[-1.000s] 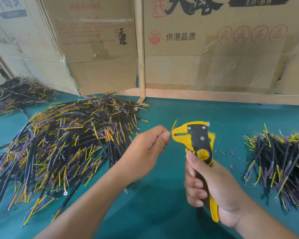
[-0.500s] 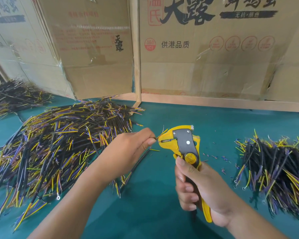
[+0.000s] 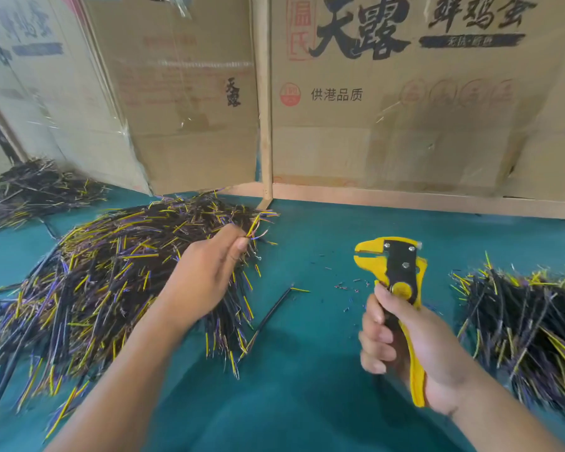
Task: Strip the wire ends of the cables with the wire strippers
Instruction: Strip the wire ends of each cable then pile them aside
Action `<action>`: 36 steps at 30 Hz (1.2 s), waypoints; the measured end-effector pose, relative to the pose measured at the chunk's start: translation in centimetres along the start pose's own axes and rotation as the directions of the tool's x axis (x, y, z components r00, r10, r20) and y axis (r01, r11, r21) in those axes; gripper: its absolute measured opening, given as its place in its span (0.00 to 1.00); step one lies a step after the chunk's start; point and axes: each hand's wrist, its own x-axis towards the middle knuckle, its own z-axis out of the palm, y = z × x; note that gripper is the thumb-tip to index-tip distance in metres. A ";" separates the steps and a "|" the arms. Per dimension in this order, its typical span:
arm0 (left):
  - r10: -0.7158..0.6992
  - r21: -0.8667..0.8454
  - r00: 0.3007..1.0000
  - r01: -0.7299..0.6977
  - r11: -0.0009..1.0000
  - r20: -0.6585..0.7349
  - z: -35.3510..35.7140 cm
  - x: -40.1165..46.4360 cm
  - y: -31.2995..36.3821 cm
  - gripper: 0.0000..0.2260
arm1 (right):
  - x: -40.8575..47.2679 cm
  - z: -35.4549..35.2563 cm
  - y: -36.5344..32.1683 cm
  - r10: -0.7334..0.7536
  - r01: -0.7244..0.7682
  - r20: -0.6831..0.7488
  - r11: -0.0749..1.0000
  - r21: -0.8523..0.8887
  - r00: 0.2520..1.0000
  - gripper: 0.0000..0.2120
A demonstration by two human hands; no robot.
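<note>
Right cable pile [image 3: 535,321] cut off by frame edge; left hand [image 3: 206,275] motion-blurred, pinched wire ends indistinct

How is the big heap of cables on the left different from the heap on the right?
The left heap looks larger and spreads wide; the right heap looks smaller and runs off frame. The left hand reaches over the left heap, pinching wire ends; nothing touches the right heap. Both hold black cables with yellow and purple wires, on the green table.

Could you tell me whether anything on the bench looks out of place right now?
One stray cable lies alone on the green mat between the piles, and tiny insulation scraps are scattered near the wire strippers.
</note>
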 end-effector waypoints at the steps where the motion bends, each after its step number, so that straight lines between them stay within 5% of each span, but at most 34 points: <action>1: 0.029 -0.006 0.999 -0.028 1.000 0.044 0.9 0.1 0.9 0.10 | 0.1 0.1 0.6 0.018 -0.019 0.030 0.999 0.026 0.999 0.15; 23: -0.013 -0.197 0.987 0.045 0.979 0.158 2.5 -0.5 2.7 0.06 | 0.8 0.2 2.4 0.153 -0.161 0.064 0.978 0.133 0.986 0.13; 25: -0.077 -0.361 0.985 0.129 0.923 0.157 2.7 -0.5 3.7 0.05 | 0.9 0.0 2.5 0.140 -0.148 0.063 0.979 0.141 0.988 0.11; 28: -0.207 -0.738 0.961 0.275 0.617 0.185 3.0 -0.2 5.9 0.06 | 1.1 -0.1 2.5 0.136 -0.142 0.047 0.976 0.162 0.990 0.09; 30: -0.242 -0.802 0.932 0.357 0.478 0.271 3.5 0.2 7.6 0.05 | 1.1 0.0 2.4 0.141 -0.143 0.028 0.974 0.177 0.990 0.11; 33: -0.120 -0.757 0.871 0.476 0.447 0.477 4.8 1.1 10.6 0.04 | 1.1 0.6 2.2 0.113 -0.108 -0.020 0.981 0.159 0.993 0.08; 36: -0.015 -0.635 0.775 0.529 0.563 0.632 6.7 2.5 14.4 0.06 | 1.3 0.3 2.5 0.041 -0.038 -0.024 0.993 0.109 0.999 0.10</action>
